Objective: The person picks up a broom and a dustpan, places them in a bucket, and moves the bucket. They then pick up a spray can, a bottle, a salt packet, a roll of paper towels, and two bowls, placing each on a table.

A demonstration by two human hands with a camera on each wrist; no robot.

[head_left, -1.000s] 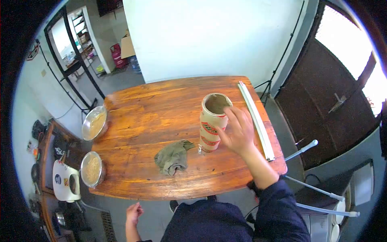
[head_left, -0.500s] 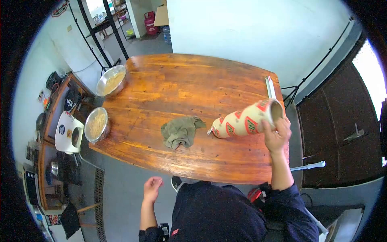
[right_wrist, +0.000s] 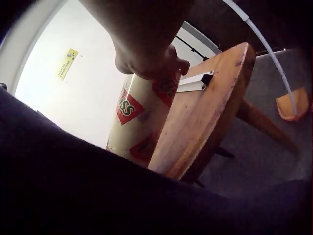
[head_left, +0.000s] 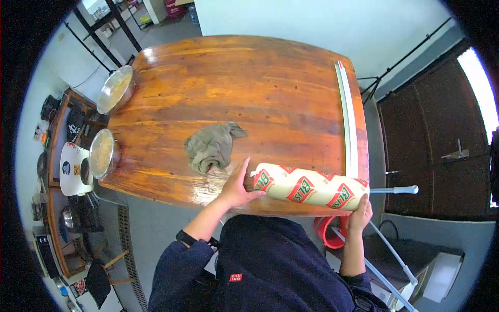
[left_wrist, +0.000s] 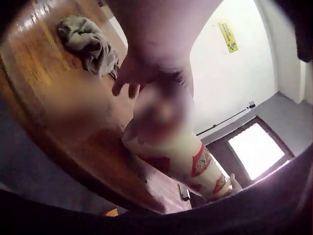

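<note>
A cream roll of printed wrapping film (head_left: 312, 188) with red BLISS labels lies on its side along the near table edge. My right hand (head_left: 360, 213) grips its right end; in the right wrist view the fingers of that hand (right_wrist: 154, 66) bend over the roll's end. At the opposite end, my left hand (head_left: 236, 190) is spread, with its thumb (head_left: 254, 196) right beside the roll and its fingers pointing away from me. A blurred patch in the left wrist view hides part of the roll there. A crumpled grey-green cloth (head_left: 212, 147) sits on the table beyond my left hand.
Along the right side of the wooden table (head_left: 249, 78) runs a long white strip (head_left: 346, 119). Two metal bowls (head_left: 115, 89) of pale yellow food stand at the left edge. A red bucket (head_left: 327, 232) and pale-handled poles (head_left: 392, 190) are at the near right.
The roll went from upright to tilted and now lies on its side near me, held at its right end. My left hand has come up from beside my body to its left end.
</note>
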